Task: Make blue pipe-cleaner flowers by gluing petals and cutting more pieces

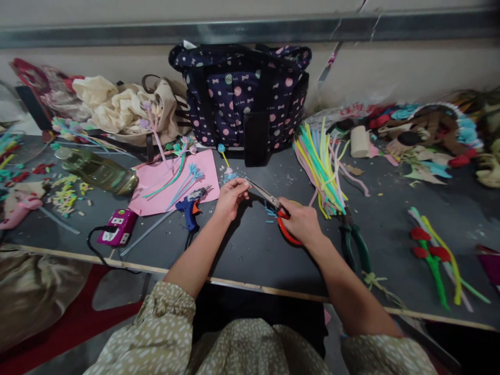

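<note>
My right hand point(302, 223) is closed on the red-orange handles of a pair of scissors point(265, 192). The scissor blades point up and left, their tips close to the fingertips of my left hand point(233, 197). My left hand is pinched; what it holds, if anything, is too small to make out. Light blue fluffy bits point(230, 177) and a yellow stem with a blue tip point(223, 154) lie just beyond my left hand. Short blue pieces point(269, 212) lie under the scissors.
A blue glue gun point(190, 212) and pink sheet point(156, 179) are at left, near a purple power socket point(119, 227) and bottle point(97, 169). A dark bag point(242, 99) with a phone point(256, 139) stands behind. Pipe cleaners point(322, 166) and green-handled pliers point(353, 242) lie right.
</note>
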Available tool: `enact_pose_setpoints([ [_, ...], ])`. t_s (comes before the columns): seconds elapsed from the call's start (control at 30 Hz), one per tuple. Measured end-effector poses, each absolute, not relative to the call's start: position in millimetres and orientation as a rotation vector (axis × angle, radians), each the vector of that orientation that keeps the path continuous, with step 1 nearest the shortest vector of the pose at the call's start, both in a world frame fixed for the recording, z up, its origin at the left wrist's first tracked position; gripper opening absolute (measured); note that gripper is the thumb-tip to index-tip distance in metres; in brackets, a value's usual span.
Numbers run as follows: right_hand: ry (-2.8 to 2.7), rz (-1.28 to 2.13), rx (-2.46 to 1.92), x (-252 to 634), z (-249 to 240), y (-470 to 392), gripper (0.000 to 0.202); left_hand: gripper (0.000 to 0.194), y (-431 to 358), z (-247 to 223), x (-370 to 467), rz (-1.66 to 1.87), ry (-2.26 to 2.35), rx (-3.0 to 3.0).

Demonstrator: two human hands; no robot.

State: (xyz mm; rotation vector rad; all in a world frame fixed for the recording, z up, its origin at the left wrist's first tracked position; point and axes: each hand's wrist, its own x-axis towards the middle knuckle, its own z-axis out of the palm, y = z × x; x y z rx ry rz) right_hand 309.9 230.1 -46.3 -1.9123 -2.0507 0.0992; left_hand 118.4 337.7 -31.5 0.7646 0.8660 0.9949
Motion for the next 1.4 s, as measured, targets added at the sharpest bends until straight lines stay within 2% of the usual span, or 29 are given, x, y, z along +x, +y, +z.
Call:
enact_pose_setpoints([
  [0.27,-2.024,0.071,-1.926,309.9,-47.6,230.7,0.027,0.02,337.1,-29.8,118.2,1.016,0.871,0.768],
  [0.47,-1.998,-0.036,-1.975,311.3,-45.3,230.1,0.044,0.019,336.2,-29.2,117.8,1.039,0.871,0.807],
  [0.73,-1.907,-0.056,-2.079,310.5,-47.5,231.8,0.037,0.019,335.9,-29.3,118.2,1.086,0.901,0.826],
  [1.4,-1.948,-0.087,-1.933,309.4,-48.4,230.1,0.037,0.016,337.9,-31.8,118.2,1.107,0.857,0.779],
])
